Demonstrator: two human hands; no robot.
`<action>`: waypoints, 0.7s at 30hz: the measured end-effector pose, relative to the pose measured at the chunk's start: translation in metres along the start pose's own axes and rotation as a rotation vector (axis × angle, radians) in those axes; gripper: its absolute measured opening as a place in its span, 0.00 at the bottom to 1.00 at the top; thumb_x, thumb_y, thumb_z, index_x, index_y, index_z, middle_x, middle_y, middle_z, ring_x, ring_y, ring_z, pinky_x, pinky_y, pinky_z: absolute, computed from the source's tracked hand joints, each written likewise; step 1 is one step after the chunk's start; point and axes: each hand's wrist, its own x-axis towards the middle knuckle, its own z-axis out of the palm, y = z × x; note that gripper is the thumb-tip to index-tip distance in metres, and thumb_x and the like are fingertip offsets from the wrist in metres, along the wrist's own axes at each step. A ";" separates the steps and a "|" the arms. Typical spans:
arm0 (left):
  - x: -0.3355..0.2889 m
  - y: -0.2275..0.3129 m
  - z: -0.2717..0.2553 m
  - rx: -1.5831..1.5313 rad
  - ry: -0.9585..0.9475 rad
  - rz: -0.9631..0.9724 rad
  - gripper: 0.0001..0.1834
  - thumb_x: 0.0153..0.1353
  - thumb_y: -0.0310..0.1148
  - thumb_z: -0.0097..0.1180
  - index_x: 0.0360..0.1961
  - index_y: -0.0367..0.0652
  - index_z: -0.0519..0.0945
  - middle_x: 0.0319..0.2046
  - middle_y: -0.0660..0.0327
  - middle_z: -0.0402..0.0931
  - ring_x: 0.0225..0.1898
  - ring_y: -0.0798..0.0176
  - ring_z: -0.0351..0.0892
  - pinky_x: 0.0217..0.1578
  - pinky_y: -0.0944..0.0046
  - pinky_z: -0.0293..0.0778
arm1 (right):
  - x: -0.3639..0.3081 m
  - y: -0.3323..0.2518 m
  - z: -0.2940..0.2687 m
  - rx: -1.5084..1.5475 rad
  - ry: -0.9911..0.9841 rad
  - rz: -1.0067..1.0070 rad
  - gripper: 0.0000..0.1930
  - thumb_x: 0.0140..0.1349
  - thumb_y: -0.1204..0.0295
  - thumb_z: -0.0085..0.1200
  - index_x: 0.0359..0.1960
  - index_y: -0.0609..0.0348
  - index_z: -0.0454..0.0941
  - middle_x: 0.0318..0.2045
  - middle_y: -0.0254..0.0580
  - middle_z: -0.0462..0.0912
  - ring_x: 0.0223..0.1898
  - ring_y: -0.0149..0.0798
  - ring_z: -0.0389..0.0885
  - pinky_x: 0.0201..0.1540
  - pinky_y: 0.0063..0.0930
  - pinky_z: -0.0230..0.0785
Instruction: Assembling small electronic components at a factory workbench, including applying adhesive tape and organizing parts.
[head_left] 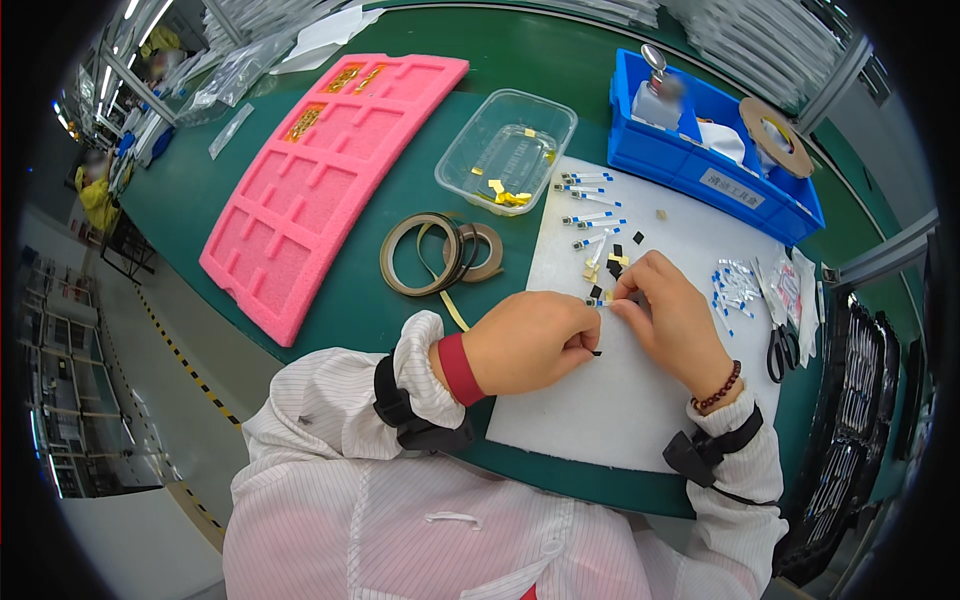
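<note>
My left hand (540, 342), with a red band at the wrist, is closed in a pinch, and a small black tape piece (598, 353) pokes out at its fingertips. Thumb and forefinger of my right hand (672, 312) pinch the end of a small flat ribbon cable (598, 302) lying on the white mat (560, 410). Small black squares (614, 268) and pale yellow bits lie just beyond the fingertips. Farther up the mat, several white ribbon cables (592, 197) with blue ends lie in a loose column. My fingers partly hide the pinched cable.
A pink foam tray (350, 190) stands left, near a clear plastic box (505, 150) with yellow scraps. Tape rolls (425, 252) lie beside my left hand. A blue bin (690, 165) holds a bottle and tape. More ribbon cables (736, 285) and black-handled scissors (783, 352) are at right.
</note>
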 end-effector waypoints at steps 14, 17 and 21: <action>0.000 0.004 -0.008 -0.142 0.058 -0.106 0.03 0.65 0.23 0.61 0.39 0.36 0.82 0.28 0.55 0.84 0.29 0.60 0.84 0.34 0.64 0.79 | 0.000 0.006 0.000 -0.070 -0.027 -0.107 0.07 0.63 0.71 0.65 0.37 0.55 0.78 0.39 0.40 0.78 0.42 0.46 0.81 0.41 0.37 0.75; 0.003 0.001 -0.006 -0.219 0.141 -0.147 0.03 0.67 0.23 0.60 0.40 0.35 0.80 0.28 0.56 0.84 0.29 0.63 0.84 0.34 0.66 0.78 | -0.005 0.006 -0.006 -0.063 -0.010 -0.105 0.06 0.62 0.72 0.65 0.37 0.54 0.79 0.37 0.39 0.80 0.40 0.45 0.82 0.40 0.36 0.75; 0.003 0.003 -0.009 -0.242 0.268 -0.155 0.03 0.68 0.24 0.60 0.40 0.35 0.80 0.28 0.57 0.84 0.30 0.65 0.85 0.35 0.67 0.79 | -0.019 0.002 -0.018 -0.138 0.030 -0.129 0.05 0.60 0.73 0.66 0.36 0.53 0.81 0.34 0.38 0.83 0.37 0.43 0.82 0.38 0.34 0.75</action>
